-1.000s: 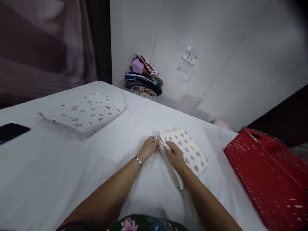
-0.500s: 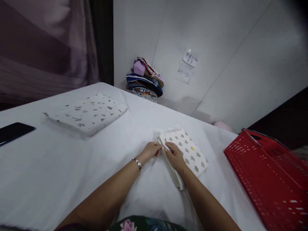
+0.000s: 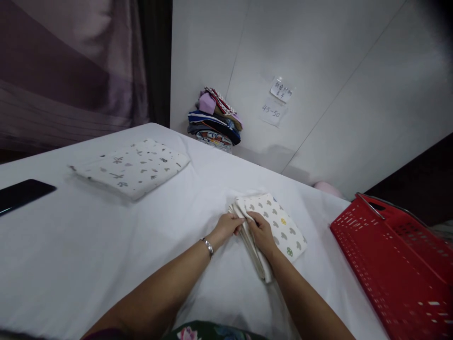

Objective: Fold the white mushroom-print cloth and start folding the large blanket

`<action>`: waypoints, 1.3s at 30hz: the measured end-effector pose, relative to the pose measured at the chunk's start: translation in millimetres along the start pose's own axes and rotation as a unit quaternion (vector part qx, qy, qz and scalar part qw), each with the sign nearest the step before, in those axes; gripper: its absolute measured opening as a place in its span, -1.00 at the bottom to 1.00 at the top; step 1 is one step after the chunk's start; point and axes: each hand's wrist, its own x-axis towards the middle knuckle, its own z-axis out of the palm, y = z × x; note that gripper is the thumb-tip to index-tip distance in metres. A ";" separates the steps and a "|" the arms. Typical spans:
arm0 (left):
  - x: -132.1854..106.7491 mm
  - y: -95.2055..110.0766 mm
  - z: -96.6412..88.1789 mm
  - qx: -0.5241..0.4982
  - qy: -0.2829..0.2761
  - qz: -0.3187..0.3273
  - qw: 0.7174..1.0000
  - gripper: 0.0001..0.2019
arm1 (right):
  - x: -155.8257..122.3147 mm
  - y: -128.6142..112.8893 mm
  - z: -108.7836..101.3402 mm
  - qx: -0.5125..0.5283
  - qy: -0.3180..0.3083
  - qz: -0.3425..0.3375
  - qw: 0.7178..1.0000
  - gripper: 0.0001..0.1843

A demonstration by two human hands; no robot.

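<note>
A folded white cloth [image 3: 281,225] printed with grey mushroom shapes, plus a yellow and a green one, lies in front of me. Its layered edge faces left. My left hand [image 3: 229,225] pinches the layers at that edge, fingertips closed on the fabric. Close beside it, my right hand [image 3: 261,232] grips the top layer near the same edge, its thumb and fingers bent over a fold. The cloth's lower corner sticks out below my right wrist. Farther left, a second folded white cloth [image 3: 138,167] with small grey prints lies flat, apart from both hands.
A red perforated basket [image 3: 382,264] with a metal handle stands at the right. At the far left lies a black phone [image 3: 26,194]. Against the wall is a stack of folded fabrics [image 3: 215,118]. A white sheet covers the table [image 3: 88,255].
My left hand has shifted slightly right, closer to my right hand at the cloth's edge. The whole view has moved a little; the cloth stays in place.
</note>
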 end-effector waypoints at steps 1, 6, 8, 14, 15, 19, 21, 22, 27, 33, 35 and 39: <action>0.5 -1.0 1.3 -0.002 0.005 0.007 1.000 -0.76 | 0.4 -1.5 -1.3 0.007 0.006 0.003 1.000 -0.71; 5.9 -7.8 4.7 0.010 0.020 0.032 0.999 -0.76 | 0.1 1.1 -1.6 -0.021 0.006 -0.022 1.000 -0.73; 7.6 -9.1 5.0 0.013 0.023 0.029 0.999 -0.78 | -1.1 4.6 0.6 -0.066 -0.010 -0.030 0.997 -0.72; 9.6 -7.9 4.6 0.015 0.012 0.000 1.000 -0.78 | -6.4 6.7 4.0 -0.173 -0.050 -0.056 0.982 -0.61; 9.9 -7.6 4.3 0.015 0.008 -0.006 1.000 -0.78 | -7.6 5.7 4.3 -0.190 -0.061 -0.061 0.978 -0.56; 10.9 -6.6 1.5 0.009 -0.005 -0.034 0.999 -0.77 | -12.0 1.4 5.8 -0.243 -0.092 -0.071 0.963 -0.41; 11.2 -5.0 -1.8 0.010 -0.011 -0.043 0.999 -0.77 | -12.4 1.1 6.1 -0.255 -0.095 -0.075 0.959 -0.41; 11.3 -3.9 -4.0 0.012 -0.014 -0.046 0.999 -0.77 | -12.1 1.6 6.1 -0.256 -0.095 -0.078 0.959 -0.43; 12.2 2.5 -17.1 0.031 -0.012 -0.046 0.998 -0.78 | -8.9 8.0 3.9 -0.231 -0.093 -0.076 0.966 -0.44; 12.3 2.5 -22.3 0.045 -0.023 -0.063 0.997 -0.80 | -9.4 8.4 2.7 -0.210 -0.087 -0.065 0.972 -0.45; 11.4 1.9 -20.6 0.040 -0.031 -0.068 0.996 -0.79 | -9.8 8.3 2.6 -0.199 -0.082 -0.058 0.975 -0.47; 9.1 2.5 -16.7 0.013 -0.038 -0.074 0.996 -0.81 | -10.0 10.7 2.7 -0.179 -0.073 -0.056 0.980 -0.47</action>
